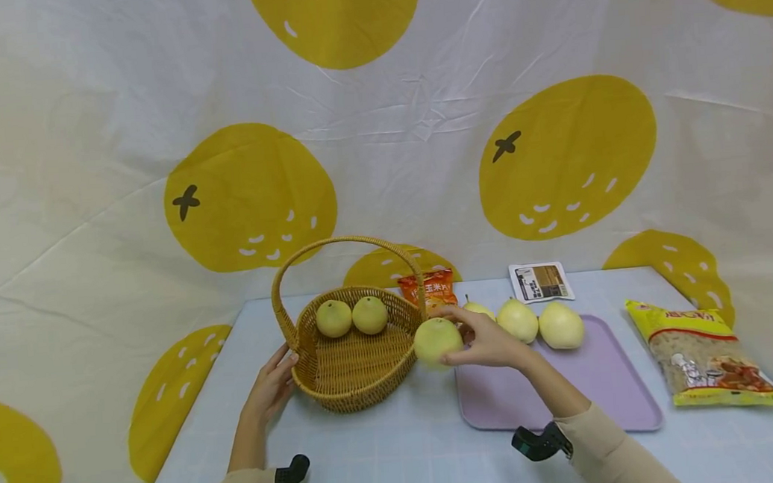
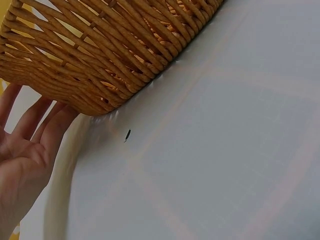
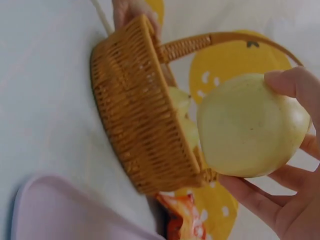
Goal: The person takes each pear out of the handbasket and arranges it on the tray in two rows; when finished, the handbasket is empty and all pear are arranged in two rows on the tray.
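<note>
In the head view, my right hand (image 1: 490,339) holds a round, pale yellow pear (image 1: 435,342) beside the right rim of a wicker basket (image 1: 353,401). In the right wrist view, thumb and fingers wrap the pear (image 3: 250,127) from opposite sides. Two more pears (image 1: 351,317) lie at the back inside the basket, below its tall arched handle (image 1: 342,239). My left hand (image 1: 272,388) rests against the basket's left side. The left wrist view shows that hand (image 2: 30,145) with fingers extended along the outside of the weave, their tips partly hidden.
Right of the basket is a lilac tray (image 1: 558,390) with several pears (image 1: 561,326) along its back. Behind stand an orange snack bag (image 1: 433,287) and a white packet (image 1: 541,282). A yellow-edged bag (image 1: 707,357) lies at the far right. Printed cloth (image 1: 407,158) hangs behind.
</note>
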Tool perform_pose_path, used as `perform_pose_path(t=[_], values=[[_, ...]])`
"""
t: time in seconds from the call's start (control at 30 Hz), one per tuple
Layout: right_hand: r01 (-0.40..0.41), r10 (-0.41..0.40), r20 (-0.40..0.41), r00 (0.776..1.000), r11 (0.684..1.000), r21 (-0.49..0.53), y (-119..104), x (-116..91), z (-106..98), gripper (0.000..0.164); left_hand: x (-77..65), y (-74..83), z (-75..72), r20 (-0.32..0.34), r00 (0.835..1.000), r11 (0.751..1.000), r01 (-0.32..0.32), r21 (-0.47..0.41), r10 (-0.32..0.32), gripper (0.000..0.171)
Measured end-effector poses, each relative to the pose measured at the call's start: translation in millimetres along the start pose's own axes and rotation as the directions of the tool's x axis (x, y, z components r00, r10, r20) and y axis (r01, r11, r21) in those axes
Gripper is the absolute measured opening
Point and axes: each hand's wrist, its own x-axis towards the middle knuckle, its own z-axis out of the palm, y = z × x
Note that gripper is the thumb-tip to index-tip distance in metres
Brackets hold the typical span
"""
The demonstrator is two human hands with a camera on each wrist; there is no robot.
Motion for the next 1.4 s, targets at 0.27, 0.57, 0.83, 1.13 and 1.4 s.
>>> perform_pose_path(t=[0.27, 0.57, 0.83, 1.13, 1.4], values=[[-0.081, 0.081, 0.003, 0.997, 0.996, 0.034, 18, -26, -7, 0.062, -0.6, 0.4, 0.2, -0.004, 1.000, 1.000, -0.006, 0.002, 0.006, 0.069], [-0.110, 0.110, -0.013, 0.994, 0.993, 0.031, 37, -51, -4, 0.064, 1.0, 0.0, 0.7, -0.001, 1.000, 1.000, 0.010, -0.026, -0.010, 0.066], [-0.120, 0.120, -0.007, 0.993, 0.993, -0.017, 52, -67, -2, 0.066, -1.1, -0.1, 1.3, 0.006, 1.000, 1.000, -0.018, -0.017, 0.018, 0.068], [-0.126, 0.125, 0.041, 0.991, 0.992, 0.016, 63, -74, 3, 0.064, -1.1, -1.5, -0.3, 0.017, 1.000, 1.000, -0.023, -0.006, 0.023, 0.069], [-0.145, 0.144, 0.070, 0.987, 0.989, 0.018, 64, -76, 3, 0.063, -0.8, -0.4, 0.9, -0.001, 1.000, 1.000, 0.006, -0.020, -0.006, 0.067]])
